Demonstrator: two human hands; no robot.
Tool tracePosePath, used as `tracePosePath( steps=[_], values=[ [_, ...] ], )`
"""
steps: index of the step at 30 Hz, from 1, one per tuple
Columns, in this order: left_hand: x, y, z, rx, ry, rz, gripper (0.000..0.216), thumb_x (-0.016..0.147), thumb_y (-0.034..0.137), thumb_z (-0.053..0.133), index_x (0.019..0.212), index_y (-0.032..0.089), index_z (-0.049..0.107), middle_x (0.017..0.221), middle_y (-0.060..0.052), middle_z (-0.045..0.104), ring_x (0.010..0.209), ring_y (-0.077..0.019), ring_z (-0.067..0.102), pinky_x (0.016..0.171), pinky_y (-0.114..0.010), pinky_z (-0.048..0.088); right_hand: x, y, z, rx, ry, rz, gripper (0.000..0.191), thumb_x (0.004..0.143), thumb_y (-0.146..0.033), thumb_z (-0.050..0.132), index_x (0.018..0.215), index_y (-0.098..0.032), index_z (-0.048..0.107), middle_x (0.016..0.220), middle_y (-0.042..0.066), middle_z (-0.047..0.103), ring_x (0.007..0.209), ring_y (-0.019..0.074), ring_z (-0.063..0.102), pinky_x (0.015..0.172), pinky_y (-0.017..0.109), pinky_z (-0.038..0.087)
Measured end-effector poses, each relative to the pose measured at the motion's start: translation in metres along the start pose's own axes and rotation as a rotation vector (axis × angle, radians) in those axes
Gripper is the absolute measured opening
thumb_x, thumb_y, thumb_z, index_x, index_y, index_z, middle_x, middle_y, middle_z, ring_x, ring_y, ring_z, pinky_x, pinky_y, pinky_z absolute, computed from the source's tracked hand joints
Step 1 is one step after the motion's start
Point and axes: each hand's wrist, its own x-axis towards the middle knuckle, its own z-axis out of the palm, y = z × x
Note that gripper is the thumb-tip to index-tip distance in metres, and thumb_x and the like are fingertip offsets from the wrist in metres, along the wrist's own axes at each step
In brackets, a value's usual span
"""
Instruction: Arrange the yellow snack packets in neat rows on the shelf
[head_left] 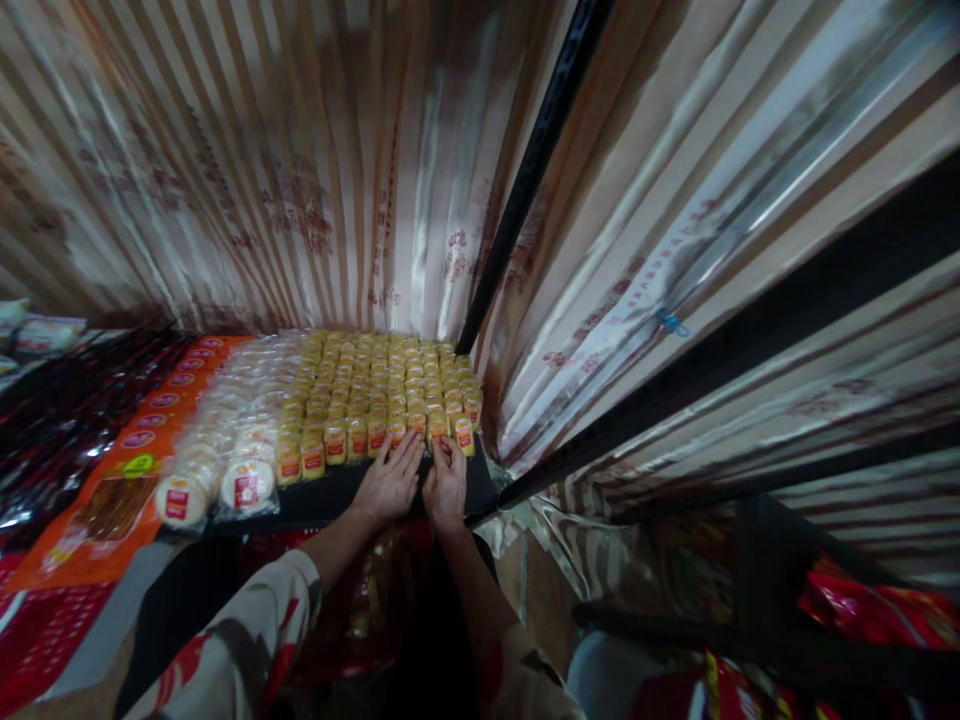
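Rows of small yellow snack packets with red labels stand close together on a black shelf. My left hand lies along the front row, fingers stretched out and touching the packets' lower fronts. Just to its right, my right hand has its fingers bent and drawn together at one yellow packet near the row's right end. The fingers partly cover that packet's lower part. Another packet stands at the right corner, beside my right fingertips.
Left of the yellow packets lie clear-wrapped round white cakes, an orange snack bag and dark shiny packages. A black post rises behind the shelf's right corner. Printed plastic sheeting hangs behind. Below my arms is a red container holding yellow packets.
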Motion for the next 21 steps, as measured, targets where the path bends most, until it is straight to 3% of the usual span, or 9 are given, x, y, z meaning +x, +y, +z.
tracePosePath(
  steps=[9, 14, 21],
  values=[
    [-0.003, 0.0, 0.002, -0.013, 0.063, 0.129, 0.043, 0.088, 0.024, 0.037, 0.126, 0.007, 0.051, 0.137, -0.013, 0.047, 0.136, -0.0251, 0.027, 0.112, -0.044, 0.02, -0.002, 0.001, 0.003, 0.036, 0.033, 0.069, 0.05, 0.077, -0.006, 0.036, 0.12, -0.016, 0.059, 0.119, 0.014, 0.054, 0.112, 0.0213, 0.049, 0.095, 0.039, 0.046],
    [0.0, -0.001, 0.009, -0.062, 0.016, 0.177, 0.038, 0.087, 0.019, 0.039, 0.118, 0.007, 0.057, 0.13, -0.015, 0.053, 0.131, -0.0247, 0.036, 0.109, -0.042, 0.026, -0.001, -0.002, -0.001, 0.05, 0.018, 0.092, 0.053, 0.082, -0.007, 0.031, 0.132, -0.013, 0.046, 0.122, 0.013, 0.056, 0.117, 0.0207, 0.047, 0.098, 0.04, 0.042],
    [0.003, -0.001, 0.008, -0.068, 0.019, 0.215, 0.041, 0.086, 0.018, 0.038, 0.121, 0.006, 0.056, 0.13, -0.014, 0.054, 0.13, -0.0251, 0.039, 0.109, -0.042, 0.027, 0.003, -0.016, -0.011, 0.095, 0.018, 0.252, 0.051, 0.087, -0.013, 0.031, 0.138, -0.013, 0.036, 0.116, 0.012, 0.062, 0.111, 0.0206, 0.051, 0.094, 0.037, 0.044]
  ],
)
